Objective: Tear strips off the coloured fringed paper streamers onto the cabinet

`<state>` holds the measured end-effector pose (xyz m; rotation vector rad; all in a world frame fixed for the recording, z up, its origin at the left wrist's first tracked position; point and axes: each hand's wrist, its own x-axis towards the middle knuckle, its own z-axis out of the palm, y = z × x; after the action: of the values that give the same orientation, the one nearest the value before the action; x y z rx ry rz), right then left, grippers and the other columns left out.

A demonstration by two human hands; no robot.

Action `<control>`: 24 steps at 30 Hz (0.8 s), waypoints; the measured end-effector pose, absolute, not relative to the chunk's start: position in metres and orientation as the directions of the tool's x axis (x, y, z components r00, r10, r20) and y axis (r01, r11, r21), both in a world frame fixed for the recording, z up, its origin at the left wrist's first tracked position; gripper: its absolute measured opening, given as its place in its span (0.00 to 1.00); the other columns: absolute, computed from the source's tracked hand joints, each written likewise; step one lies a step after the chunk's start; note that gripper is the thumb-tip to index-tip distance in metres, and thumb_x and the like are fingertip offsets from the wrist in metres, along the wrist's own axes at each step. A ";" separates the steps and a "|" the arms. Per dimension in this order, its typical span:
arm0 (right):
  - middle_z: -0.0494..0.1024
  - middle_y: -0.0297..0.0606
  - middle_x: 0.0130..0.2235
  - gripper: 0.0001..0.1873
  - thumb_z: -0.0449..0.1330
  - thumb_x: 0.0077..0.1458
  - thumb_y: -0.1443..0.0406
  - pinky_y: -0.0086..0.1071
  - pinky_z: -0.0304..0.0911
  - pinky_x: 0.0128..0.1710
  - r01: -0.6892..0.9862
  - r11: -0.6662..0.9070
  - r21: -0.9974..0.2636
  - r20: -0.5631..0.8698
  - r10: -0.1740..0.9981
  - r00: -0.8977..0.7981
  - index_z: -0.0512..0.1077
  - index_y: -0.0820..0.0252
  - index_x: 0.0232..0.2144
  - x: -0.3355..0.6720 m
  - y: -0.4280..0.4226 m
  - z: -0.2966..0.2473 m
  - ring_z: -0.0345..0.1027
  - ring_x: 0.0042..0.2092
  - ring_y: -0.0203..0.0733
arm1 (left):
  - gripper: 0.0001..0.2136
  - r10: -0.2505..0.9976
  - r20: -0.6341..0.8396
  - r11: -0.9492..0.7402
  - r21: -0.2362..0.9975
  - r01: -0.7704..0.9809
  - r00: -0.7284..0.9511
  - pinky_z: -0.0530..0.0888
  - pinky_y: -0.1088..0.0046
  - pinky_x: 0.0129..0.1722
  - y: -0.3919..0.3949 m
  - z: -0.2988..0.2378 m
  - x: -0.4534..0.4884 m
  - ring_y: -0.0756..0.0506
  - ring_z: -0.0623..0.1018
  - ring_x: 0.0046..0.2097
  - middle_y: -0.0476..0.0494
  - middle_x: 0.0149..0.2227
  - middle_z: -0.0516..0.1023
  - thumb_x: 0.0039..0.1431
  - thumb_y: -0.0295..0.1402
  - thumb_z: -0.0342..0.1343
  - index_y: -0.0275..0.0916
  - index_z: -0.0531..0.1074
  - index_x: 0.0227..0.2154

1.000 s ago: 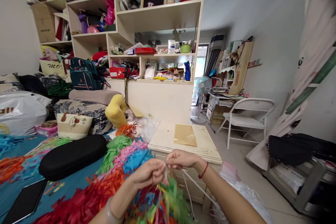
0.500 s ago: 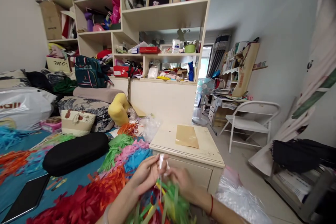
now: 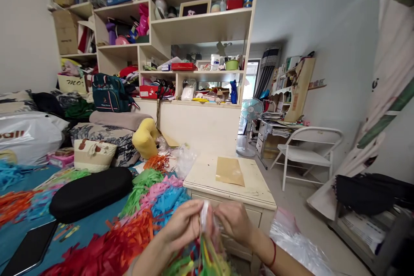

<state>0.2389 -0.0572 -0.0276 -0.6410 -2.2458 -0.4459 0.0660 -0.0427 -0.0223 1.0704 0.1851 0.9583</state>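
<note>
The left hand (image 3: 181,226) and right hand (image 3: 233,223) meet fingertip to fingertip, both pinched on a white plastic tie (image 3: 204,213) between them. Just below hangs the bundle of coloured paper strips (image 3: 202,258) that the tie gathers. Beyond the knuckles stands a cream bedside cabinet (image 3: 226,181); left of the left hand lie red fringed paper garlands (image 3: 106,248).

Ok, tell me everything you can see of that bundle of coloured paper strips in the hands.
The bundle of coloured paper strips hangs below both hands, mostly green and yellow with bits of red and blue. The strips look thin and limp. Its top is gathered at a whitish, blurred piece, pinched between the left hand and right hand. Its lower end runs out of the picture.
</note>
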 end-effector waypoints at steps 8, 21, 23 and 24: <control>0.72 0.37 0.20 0.29 0.37 0.68 0.60 0.29 0.51 0.24 0.653 0.758 0.002 0.716 0.455 -0.530 0.68 0.61 0.22 0.247 -0.050 -0.029 0.63 0.22 0.35 | 0.15 0.675 0.224 0.240 0.835 -0.496 0.703 0.71 0.72 0.25 -0.039 -0.023 0.065 0.48 0.73 0.19 0.44 0.17 0.75 0.54 0.39 0.61 0.29 0.79 0.30; 0.75 0.34 0.24 0.15 0.54 0.62 0.63 0.26 0.55 0.27 0.712 0.680 -0.179 0.587 0.654 -0.477 0.72 0.60 0.24 0.251 -0.063 -0.009 0.66 0.26 0.36 | 0.09 0.642 0.228 0.111 0.917 -0.383 0.732 0.69 0.69 0.43 -0.048 -0.017 0.076 0.42 0.77 0.40 0.40 0.35 0.81 0.52 0.34 0.63 0.36 0.80 0.34; 0.72 0.34 0.23 0.15 0.56 0.60 0.62 0.26 0.55 0.26 0.730 0.655 -0.194 0.593 0.671 -0.444 0.71 0.61 0.23 0.252 -0.059 -0.006 0.64 0.26 0.35 | 0.07 0.600 0.192 0.121 0.938 -0.326 0.776 0.69 0.72 0.37 -0.042 -0.014 0.073 0.46 0.77 0.32 0.41 0.29 0.80 0.49 0.31 0.64 0.35 0.80 0.31; 0.71 0.33 0.23 0.13 0.57 0.60 0.62 0.25 0.55 0.25 0.736 0.649 -0.196 0.592 0.676 -0.438 0.71 0.62 0.24 0.251 -0.057 -0.006 0.64 0.25 0.34 | 0.06 0.588 0.175 0.120 0.947 -0.299 0.790 0.68 0.75 0.33 -0.039 -0.014 0.072 0.48 0.75 0.29 0.42 0.27 0.79 0.48 0.31 0.64 0.34 0.80 0.29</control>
<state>0.2512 -0.0572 -0.0058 -1.0914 -2.2176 -0.1189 0.0717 -0.0386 -0.0142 1.2983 0.2682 0.6595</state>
